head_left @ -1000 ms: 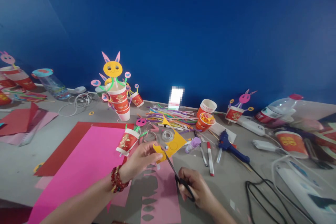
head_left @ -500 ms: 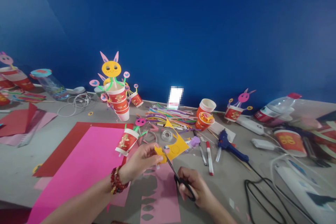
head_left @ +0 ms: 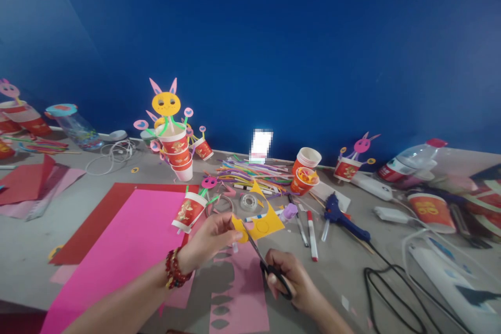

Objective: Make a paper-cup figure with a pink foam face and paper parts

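Observation:
My left hand [head_left: 215,235] pinches the left end of a ragged piece of yellow paper [head_left: 264,225], which has a small circle drawn on it. My right hand [head_left: 289,276] is closed round the black handles of a pair of scissors [head_left: 256,248]; the blades meet the yellow paper close to my left fingertips. Under the hands lies pink paper [head_left: 250,297] with leaf-shaped holes along its left side. Beside my left hand a red paper cup figure [head_left: 190,211] with a purple face leans on the sheets.
Bright pink [head_left: 117,250] and red sheets lie to the left. Behind stand stacked cup figures [head_left: 182,154], pipe cleaners [head_left: 250,175], a tape roll [head_left: 249,202] and cups [head_left: 303,181]. At right are markers [head_left: 312,235], a blue glue gun [head_left: 344,216], cables and a bottle [head_left: 415,159].
The yellow paper has turned slightly, its right part swinging to the right and down and uncovering a blue marker behind it. Both hands stay almost in place.

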Tool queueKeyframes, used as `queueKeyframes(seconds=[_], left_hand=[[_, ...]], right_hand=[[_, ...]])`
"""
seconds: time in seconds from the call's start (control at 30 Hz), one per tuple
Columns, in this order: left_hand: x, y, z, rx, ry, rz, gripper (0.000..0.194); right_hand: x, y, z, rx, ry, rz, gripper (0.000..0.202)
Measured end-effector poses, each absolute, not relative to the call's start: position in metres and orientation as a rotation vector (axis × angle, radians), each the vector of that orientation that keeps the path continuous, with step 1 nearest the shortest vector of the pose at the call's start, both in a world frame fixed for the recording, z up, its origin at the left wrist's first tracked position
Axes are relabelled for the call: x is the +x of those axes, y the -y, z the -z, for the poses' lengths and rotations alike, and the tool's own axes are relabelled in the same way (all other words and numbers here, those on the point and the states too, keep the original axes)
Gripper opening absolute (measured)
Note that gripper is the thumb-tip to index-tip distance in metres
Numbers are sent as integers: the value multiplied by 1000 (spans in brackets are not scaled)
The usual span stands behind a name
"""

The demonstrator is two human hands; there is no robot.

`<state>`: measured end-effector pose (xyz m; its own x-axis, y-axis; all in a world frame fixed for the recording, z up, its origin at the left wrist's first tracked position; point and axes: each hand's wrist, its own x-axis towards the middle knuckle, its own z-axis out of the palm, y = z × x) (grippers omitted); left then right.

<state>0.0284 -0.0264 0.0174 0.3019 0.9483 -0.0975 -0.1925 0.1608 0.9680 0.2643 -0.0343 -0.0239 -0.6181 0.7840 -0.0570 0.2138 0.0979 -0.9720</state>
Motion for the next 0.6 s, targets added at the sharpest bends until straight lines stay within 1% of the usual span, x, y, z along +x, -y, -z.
queueKeyframes(seconds=[0.4, 0.6], left_hand=[[30, 26, -20, 1044, -873, -1014, 27], [29, 24, -23, 1010, -886, -994, 35]], right_hand=[[264, 34, 24, -953, 1912, -1524, 58], [264, 33, 25, -987, 1879, -1565, 60]])
